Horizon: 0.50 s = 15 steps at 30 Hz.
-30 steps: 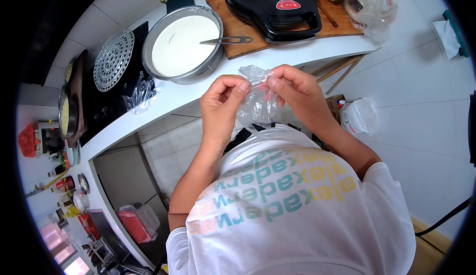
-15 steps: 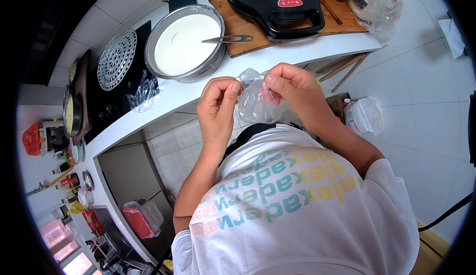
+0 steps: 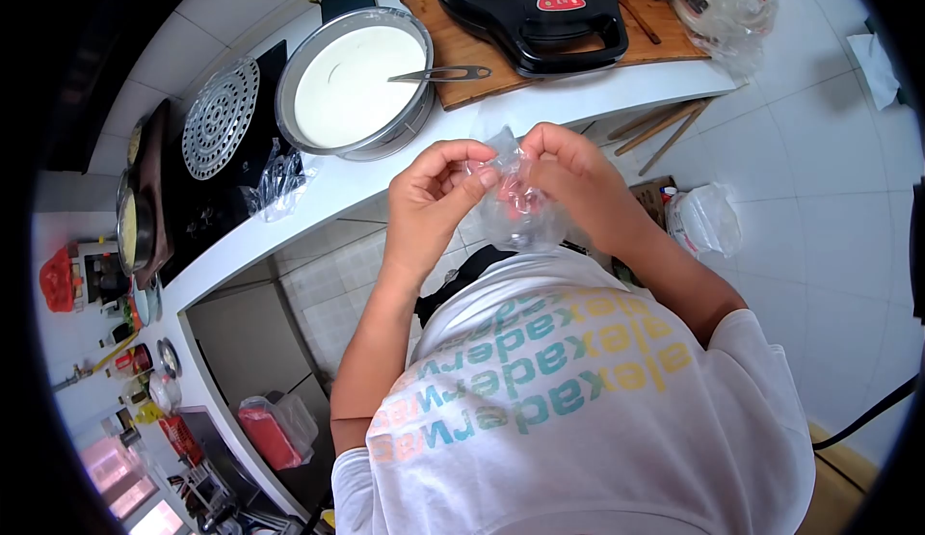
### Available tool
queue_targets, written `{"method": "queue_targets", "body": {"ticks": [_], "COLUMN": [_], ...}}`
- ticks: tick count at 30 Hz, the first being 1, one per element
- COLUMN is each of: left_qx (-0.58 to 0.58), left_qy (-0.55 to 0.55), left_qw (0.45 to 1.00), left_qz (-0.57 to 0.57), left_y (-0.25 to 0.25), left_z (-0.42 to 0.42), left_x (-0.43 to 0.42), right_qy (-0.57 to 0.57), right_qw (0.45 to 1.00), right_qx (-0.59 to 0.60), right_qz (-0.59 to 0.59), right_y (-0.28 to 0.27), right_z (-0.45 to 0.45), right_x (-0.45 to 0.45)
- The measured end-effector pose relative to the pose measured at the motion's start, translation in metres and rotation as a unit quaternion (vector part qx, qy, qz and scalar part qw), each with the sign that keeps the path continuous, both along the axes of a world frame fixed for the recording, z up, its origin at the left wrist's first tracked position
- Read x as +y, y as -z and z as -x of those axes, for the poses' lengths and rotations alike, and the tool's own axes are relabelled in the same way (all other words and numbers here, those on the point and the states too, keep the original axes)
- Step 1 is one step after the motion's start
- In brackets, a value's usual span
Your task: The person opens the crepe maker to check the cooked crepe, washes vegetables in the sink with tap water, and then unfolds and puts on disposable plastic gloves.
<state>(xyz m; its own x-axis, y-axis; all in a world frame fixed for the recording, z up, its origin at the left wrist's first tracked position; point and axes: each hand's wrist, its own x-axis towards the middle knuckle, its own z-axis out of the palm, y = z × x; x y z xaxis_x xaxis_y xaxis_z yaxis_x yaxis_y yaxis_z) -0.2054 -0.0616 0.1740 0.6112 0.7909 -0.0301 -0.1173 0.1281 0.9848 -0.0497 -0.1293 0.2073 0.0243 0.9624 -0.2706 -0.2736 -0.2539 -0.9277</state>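
A thin clear plastic bag [image 3: 525, 217] hangs in front of my shirt, just off the counter's edge. My left hand [image 3: 438, 188] pinches its top edge between thumb and fingertips. Close beside it, my right hand [image 3: 576, 180] grips the same bag, with some fingers seen through the film. On the counter beyond my hands stands a metal bowl [image 3: 424, 116] of white batter-like liquid [image 3: 352, 87]. A slotted metal utensil [image 3: 462, 73] rests across the bowl's rim. Another crumpled clear bag [image 3: 279, 183] lies to the left, by the black cooktop.
A black electric appliance [image 3: 530, 5] sits on a wooden board [image 3: 462, 94] behind the bowl. A perforated metal disc [image 3: 221, 119] lies on the cooktop [image 3: 198, 215]. Pans [image 3: 137, 229] stand at far left. A white bag [image 3: 703, 219] is on the floor at right.
Both hands have come closer together at the bag's top edge, and my left hand has moved slightly right. The bag has changed shape between them.
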Motion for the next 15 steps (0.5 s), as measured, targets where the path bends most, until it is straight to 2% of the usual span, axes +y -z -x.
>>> {"method": "queue_targets", "body": {"ticks": [3, 6, 9, 12, 15], "left_qx": [0.006, 0.079, 0.170, 0.169, 0.133], "left_qy": [0.005, -0.019, -0.045, -0.044, -0.047], "left_qw": [0.995, 0.969, 0.925, 0.927, 0.925], "left_qz": [-0.097, -0.233, -0.337, -0.331, -0.353], "left_y": [-0.005, -0.016, -0.029, -0.030, -0.025], "left_z": [0.003, 0.006, 0.011, 0.015, 0.018], "left_x": [0.004, 0.007, 0.009, 0.011, 0.015], "right_qy": [0.000, -0.015, -0.065, -0.095, -0.074], "right_qw": [1.000, 0.998, 0.985, 0.967, 0.965], "right_qx": [-0.012, -0.057, -0.152, -0.227, -0.245], "right_qz": [0.023, -0.001, -0.058, -0.064, -0.062], "right_y": [-0.006, -0.006, -0.009, -0.015, -0.012], "right_z": [-0.004, -0.009, -0.018, -0.023, -0.026], "right_x": [0.000, 0.000, -0.005, -0.010, -0.013]}}
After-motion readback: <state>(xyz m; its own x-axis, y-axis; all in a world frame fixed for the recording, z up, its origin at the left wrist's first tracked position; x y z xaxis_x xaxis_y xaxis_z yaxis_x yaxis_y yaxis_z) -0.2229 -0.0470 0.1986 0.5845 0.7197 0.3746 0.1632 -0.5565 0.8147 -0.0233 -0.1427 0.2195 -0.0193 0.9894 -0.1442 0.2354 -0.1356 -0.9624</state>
